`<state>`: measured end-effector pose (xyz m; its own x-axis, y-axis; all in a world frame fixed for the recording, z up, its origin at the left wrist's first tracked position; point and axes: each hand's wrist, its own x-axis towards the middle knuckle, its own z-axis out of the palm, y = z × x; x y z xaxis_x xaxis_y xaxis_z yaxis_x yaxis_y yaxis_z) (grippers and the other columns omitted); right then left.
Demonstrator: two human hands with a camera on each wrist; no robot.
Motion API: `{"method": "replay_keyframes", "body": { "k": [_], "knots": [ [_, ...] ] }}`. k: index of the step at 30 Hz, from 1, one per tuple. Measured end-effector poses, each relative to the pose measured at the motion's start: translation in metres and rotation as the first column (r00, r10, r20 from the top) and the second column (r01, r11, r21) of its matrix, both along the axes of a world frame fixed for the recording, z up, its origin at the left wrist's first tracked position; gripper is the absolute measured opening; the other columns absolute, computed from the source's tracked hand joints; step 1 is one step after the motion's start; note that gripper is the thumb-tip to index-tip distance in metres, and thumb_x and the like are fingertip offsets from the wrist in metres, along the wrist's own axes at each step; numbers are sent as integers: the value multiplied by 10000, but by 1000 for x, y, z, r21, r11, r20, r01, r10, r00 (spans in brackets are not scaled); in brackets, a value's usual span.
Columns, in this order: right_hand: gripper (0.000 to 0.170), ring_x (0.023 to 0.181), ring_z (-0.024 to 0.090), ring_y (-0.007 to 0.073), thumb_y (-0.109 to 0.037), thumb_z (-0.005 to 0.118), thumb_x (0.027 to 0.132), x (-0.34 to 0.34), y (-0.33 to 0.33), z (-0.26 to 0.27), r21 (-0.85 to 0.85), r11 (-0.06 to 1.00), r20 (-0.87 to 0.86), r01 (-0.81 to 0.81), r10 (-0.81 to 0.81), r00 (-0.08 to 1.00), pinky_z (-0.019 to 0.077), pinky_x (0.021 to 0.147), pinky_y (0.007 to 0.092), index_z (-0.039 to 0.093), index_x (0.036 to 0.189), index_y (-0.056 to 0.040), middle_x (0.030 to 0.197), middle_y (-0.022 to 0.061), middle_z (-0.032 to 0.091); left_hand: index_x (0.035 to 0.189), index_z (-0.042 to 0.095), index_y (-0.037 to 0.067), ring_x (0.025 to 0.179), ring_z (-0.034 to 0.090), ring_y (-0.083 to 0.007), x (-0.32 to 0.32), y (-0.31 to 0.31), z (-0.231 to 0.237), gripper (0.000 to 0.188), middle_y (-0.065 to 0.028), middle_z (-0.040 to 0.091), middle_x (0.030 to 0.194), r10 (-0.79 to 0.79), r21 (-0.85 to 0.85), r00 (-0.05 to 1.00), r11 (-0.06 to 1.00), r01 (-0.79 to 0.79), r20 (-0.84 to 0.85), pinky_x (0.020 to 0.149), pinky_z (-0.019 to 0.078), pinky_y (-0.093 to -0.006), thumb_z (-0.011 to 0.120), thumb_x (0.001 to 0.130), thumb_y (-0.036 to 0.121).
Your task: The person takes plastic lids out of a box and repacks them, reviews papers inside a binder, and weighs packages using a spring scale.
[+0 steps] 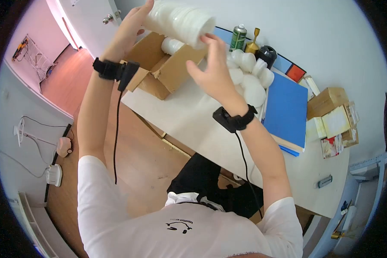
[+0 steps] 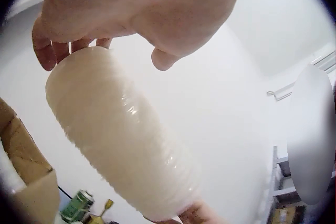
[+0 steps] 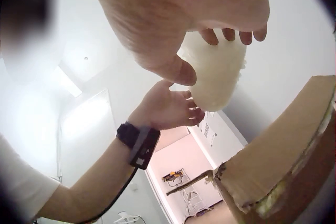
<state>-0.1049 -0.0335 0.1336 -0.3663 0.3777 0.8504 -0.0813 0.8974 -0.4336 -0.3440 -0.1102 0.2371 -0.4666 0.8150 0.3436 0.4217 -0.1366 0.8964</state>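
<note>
A long stack of white translucent round pieces [image 1: 178, 19] in clear wrap is held up between two hands above a cardboard box [image 1: 174, 75]. At the stack's left end, the fingers of the left hand [image 1: 131, 30] rest against it; its thumb stands clear of the stack [image 2: 121, 129] in the left wrist view. The right hand [image 1: 217, 73] touches the opposite end with its fingertips, thumb spread away. In the right wrist view the fingers of the right hand [image 3: 194, 19] reach over the near end of the stack [image 3: 215, 71].
Another white wrapped stack [image 1: 172, 45] lies in the box. White rounded pieces [image 1: 253, 90], a green spray can [image 1: 238, 38], a black object [image 1: 267, 56] and a blue book [image 1: 286, 107] are on the table [image 1: 193, 116]. Small boxes [image 1: 329, 101] stand at the right.
</note>
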Motion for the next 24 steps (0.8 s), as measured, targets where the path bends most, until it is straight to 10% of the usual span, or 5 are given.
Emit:
{"method": "replay_keyframes", "body": {
  "k": [12, 24],
  "knots": [
    [665, 988, 644, 368, -381, 656, 869, -84, 29, -14, -56, 982, 199, 178, -163, 966, 357, 990, 508, 451, 1323, 58, 986, 182, 695, 1405, 488, 41, 1284, 509, -259, -78, 37, -26, 876, -151, 555, 1344, -67, -625, 975, 776, -82, -212, 1053, 426, -464, 557, 882, 741],
    [423, 1065, 616, 364, -363, 637, 882, -109, 38, -23, 61, 981, 519, 184, -189, 834, 351, 989, 527, 655, 1115, -11, 910, 194, 714, 1396, 510, 12, 1176, 559, -205, -114, 63, -69, 812, -123, 602, 1265, -136, -626, 953, 777, -67, -271, 923, 488, -347, 674, 881, 618]
  ]
}}
